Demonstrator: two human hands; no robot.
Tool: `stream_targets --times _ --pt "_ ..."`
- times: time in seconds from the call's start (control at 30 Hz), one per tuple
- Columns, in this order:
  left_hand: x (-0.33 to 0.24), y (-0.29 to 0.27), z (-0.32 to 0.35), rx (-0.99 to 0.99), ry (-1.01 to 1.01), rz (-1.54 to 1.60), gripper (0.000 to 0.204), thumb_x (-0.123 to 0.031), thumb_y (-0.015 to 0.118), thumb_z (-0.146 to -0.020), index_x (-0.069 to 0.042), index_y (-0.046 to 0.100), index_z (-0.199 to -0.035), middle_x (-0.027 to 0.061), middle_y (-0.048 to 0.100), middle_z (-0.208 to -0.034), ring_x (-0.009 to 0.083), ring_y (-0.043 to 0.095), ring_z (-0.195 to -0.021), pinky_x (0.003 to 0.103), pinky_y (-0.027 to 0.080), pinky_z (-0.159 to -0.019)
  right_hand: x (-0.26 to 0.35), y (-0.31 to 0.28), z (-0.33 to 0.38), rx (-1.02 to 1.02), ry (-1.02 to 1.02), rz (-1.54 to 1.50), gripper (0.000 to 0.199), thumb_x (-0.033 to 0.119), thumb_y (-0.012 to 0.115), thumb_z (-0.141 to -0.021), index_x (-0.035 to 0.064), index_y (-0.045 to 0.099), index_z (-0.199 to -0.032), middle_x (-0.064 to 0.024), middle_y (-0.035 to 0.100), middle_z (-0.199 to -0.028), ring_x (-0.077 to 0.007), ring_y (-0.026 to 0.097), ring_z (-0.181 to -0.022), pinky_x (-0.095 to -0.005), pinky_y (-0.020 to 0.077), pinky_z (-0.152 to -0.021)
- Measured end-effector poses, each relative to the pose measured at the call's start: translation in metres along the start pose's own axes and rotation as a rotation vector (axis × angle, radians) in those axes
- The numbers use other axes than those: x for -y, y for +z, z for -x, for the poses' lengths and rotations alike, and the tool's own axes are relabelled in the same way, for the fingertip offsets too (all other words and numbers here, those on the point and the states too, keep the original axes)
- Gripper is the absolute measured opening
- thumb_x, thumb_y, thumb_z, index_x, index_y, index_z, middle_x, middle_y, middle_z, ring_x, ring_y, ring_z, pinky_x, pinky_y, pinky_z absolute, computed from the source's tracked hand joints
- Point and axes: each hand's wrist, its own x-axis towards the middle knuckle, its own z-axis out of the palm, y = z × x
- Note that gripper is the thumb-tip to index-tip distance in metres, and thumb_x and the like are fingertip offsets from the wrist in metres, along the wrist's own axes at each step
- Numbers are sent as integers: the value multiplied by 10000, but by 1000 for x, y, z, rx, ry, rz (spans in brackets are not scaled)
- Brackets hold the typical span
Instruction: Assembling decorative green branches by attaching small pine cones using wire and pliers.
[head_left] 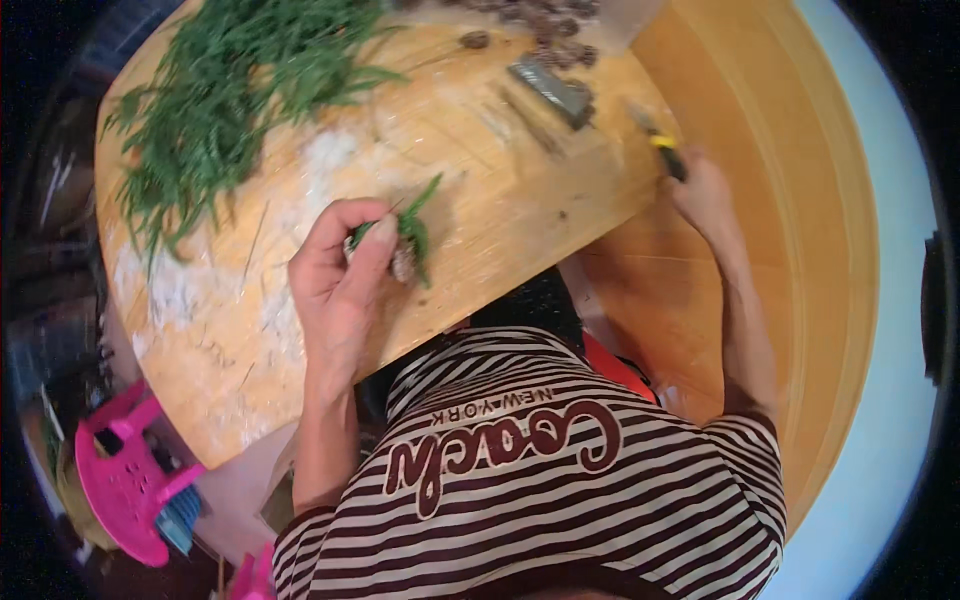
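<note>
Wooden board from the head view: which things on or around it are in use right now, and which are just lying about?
In use:
- green stems, pinched in the left hand
- yellow-handled tool, in the right hand
- wooden board

Lying about:
- pile of greens
- grey metal tool
- dark round pieces
- pink plastic chair

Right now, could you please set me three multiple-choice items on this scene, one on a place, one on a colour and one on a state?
1. Where is the heap of green stalks?
A. On the wooden board's far left
B. On the pink stool
C. In the person's lap

2. What colour is the plastic stool?
A. Blue
B. Pink
C. White

3. What is the left hand doing?
A. Lying flat and empty
B. Pinching a small green bundle
C. Gripping the stool

Answers: 1 A, the stalks cover that corner; 2 B, it shows bright pink at lower left; 3 B, thumb and fingers close round the bundle.
</note>
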Motion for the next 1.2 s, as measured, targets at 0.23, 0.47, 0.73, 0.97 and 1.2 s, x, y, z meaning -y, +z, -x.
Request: stream_targets --times 0.23,0.47,0.73,0.97,1.2 --pt "1 -20 -1 32 -41 176 120 -66 581 -878 9 582 -972 8 598 -828 47 510 -691 183 414 -619 96 -79 58 101 -533 -590 134 58 550 -667 6 523 -788 -78 443 -879 -188 446 -764 -296 361 -669" --pt "7 -38 2 76 -66 354 134 -65 588 -869 14 582 -978 24 613 -866 58 532 -758 177 419 -697 171 -54 76 553 -574 -879 215 9 582 -635 -21 561 -846 -126 439 -968 -224 463 -867 -282 372 -766" --pt "22 -54 5 182 -130 507 137 -63 598 -842 17 590 -953 41 618 -866 84 544 -774 202 414 -723 182 -38 76 519 -637 -886 182 44 578 -640 -22 560 -809 -133 447 -956 -245 455 -885 -303 355 -777" --pt "28 -65 -3 383 -160 549 167 -109 618 -805 27 602 -901 53 611 -830 109 548 -774 214 407 -715 186 -37 71 503 -757 -821 191 31 577 -619 -27 566 -801 -143 442 -954 -253 459 -872 -313 362 -772" --pt "26 -67 0 469 -225 538 253 -247 640 -735 -25 536 -674 74 504 -682 191 469 -690 286 359 -606 197 -40 73 425 -865 -757 153 0 601 -609 -20 563 -755 -180 514 -965 -307 541 -836 -321 435 -692"
